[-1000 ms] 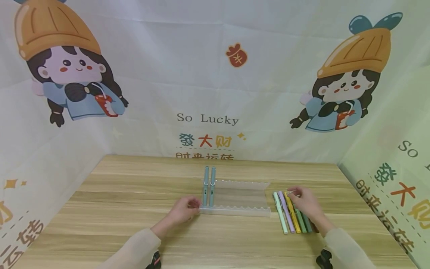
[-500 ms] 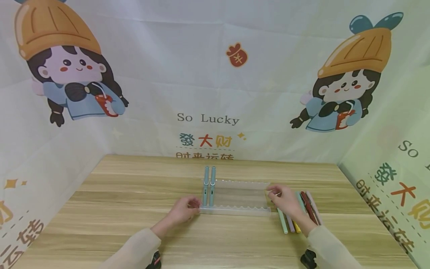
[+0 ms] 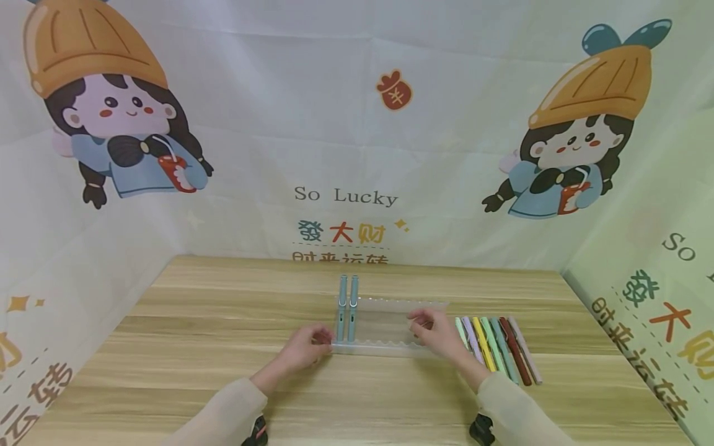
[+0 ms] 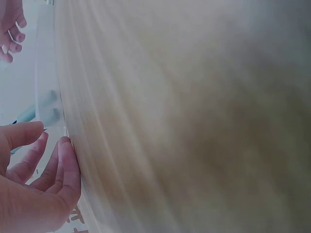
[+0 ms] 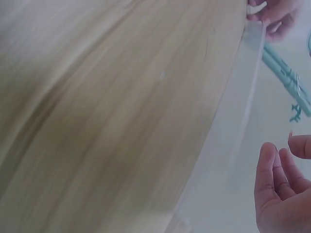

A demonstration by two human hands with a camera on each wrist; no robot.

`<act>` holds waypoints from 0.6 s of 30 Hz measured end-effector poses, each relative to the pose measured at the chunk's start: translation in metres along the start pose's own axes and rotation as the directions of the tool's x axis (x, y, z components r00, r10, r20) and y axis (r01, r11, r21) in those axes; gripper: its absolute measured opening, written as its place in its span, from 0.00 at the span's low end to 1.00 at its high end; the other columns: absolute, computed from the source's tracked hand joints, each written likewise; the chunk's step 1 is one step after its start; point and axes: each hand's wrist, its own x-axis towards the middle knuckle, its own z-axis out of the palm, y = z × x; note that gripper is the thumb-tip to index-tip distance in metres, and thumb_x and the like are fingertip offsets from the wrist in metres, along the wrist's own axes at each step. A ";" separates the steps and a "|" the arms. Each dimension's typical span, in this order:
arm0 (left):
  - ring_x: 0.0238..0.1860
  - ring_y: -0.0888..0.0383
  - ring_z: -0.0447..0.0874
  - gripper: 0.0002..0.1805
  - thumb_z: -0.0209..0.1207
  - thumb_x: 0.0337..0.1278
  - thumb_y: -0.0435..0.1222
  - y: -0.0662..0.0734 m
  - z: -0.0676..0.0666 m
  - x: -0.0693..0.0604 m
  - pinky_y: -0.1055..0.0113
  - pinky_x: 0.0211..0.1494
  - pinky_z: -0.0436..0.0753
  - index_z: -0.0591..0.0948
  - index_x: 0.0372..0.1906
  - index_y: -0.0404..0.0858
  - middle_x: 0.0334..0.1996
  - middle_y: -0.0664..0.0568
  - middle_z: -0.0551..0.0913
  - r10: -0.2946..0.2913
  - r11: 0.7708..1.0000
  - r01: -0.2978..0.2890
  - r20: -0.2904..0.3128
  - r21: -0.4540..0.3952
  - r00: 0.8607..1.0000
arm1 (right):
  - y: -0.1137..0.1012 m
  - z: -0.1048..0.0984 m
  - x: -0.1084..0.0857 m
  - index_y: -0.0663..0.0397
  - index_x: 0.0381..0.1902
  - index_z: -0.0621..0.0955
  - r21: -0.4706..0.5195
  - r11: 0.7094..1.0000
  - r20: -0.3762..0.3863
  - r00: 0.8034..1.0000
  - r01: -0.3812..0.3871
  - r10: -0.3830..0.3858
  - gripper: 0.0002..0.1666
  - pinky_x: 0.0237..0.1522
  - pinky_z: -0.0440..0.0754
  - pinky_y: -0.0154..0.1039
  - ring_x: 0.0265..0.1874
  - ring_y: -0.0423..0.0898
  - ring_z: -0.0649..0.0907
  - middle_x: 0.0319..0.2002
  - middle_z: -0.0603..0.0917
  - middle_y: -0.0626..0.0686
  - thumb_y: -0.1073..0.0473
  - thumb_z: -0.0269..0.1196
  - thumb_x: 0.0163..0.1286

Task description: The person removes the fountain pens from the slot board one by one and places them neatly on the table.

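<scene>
Two teal pens point(image 3: 347, 313) lie side by side in the notches at the left end of a clear plastic pen rack point(image 3: 385, 349) with scalloped rails. At that end, the fingertips of my left hand point(image 3: 305, 348) touch the rack's corner, fingers loosely bent, in the head and left wrist views. My right hand point(image 3: 437, 334) hovers over the rack's right part with nothing in it; its thumb and fingers are apart in the right wrist view. Right of it lies a row of several capped pens point(image 3: 519, 350) in pale green, lilac, yellow, green, teal, dark red and pinkish grey.
Everything rests on a wood-grain table point(image 3: 223, 310). A printed cloth point(image 3: 268, 124) hangs behind it and along both sides. The right forearm crosses in front of the lower ends of some pens in the row.
My right hand has moved left, from above the row of pens to over the rack, uncovering more of the pens. The left hand, the rack and its two pens have stayed put.
</scene>
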 end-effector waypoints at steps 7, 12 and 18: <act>0.26 0.57 0.72 0.07 0.56 0.49 0.25 0.000 -0.001 0.001 0.64 0.22 0.75 0.75 0.36 0.28 0.28 0.48 0.75 0.003 1.000 -0.003 0.003 -0.004 1.000 | -0.008 0.022 0.007 0.67 0.37 0.77 0.008 0.996 0.014 0.996 0.086 -0.086 0.10 0.26 0.77 0.34 0.26 0.45 0.78 0.27 0.79 0.52 0.71 0.56 0.55; 0.26 0.58 0.72 0.07 0.56 0.48 0.25 0.000 -0.001 0.001 0.65 0.22 0.74 0.75 0.36 0.28 0.29 0.48 0.75 0.008 1.000 -0.008 0.004 0.000 1.000 | -0.013 0.036 0.013 0.68 0.38 0.77 0.043 0.995 -0.019 0.996 0.090 -0.090 0.12 0.32 0.76 0.35 0.29 0.47 0.79 0.30 0.80 0.56 0.71 0.58 0.54; 0.26 0.58 0.71 0.07 0.56 0.48 0.25 0.000 0.000 0.001 0.66 0.22 0.74 0.75 0.36 0.28 0.28 0.48 0.75 0.005 1.000 -0.005 0.001 0.003 1.000 | -0.017 0.053 0.018 0.71 0.42 0.75 0.179 0.979 -0.044 0.995 0.096 -0.089 0.15 0.36 0.77 0.38 0.33 0.52 0.79 0.34 0.80 0.63 0.72 0.59 0.55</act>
